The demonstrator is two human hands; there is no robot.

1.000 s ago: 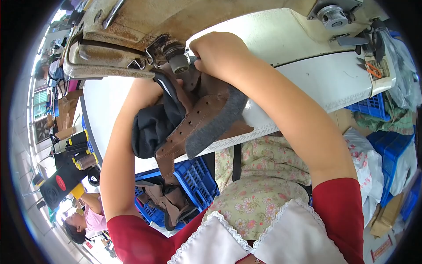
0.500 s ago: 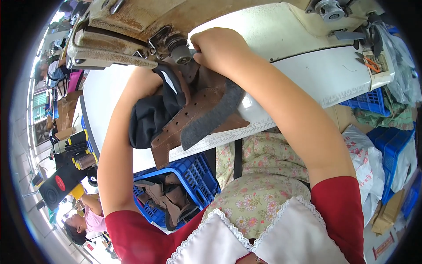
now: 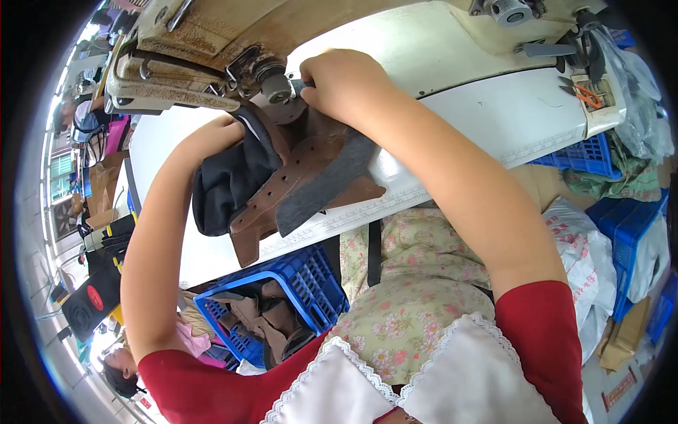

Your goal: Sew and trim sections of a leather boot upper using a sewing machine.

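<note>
A brown leather shoe upper with punched eyelet holes, a black fabric lining and a grey felt-like strip lies under the head of a sewing machine. Its far part is beneath the machine's round metal roller. Curled fingers of my right hand grip the upper just right of the roller; the fingertips are partly hidden. My left hand is bent round the lining's far left edge, most of its fingers out of sight behind the fabric.
The white machine table has a ruler strip along its near edge. Orange-handled snips lie at its right end. A blue crate of brown leather pieces stands below. White plastic bags are at right. Another person sits at lower left.
My view has shifted a little, so the machine and upper sit slightly further left. My left hand and elbow have swung outward to the left, and more of that hand shows beside the lining.
</note>
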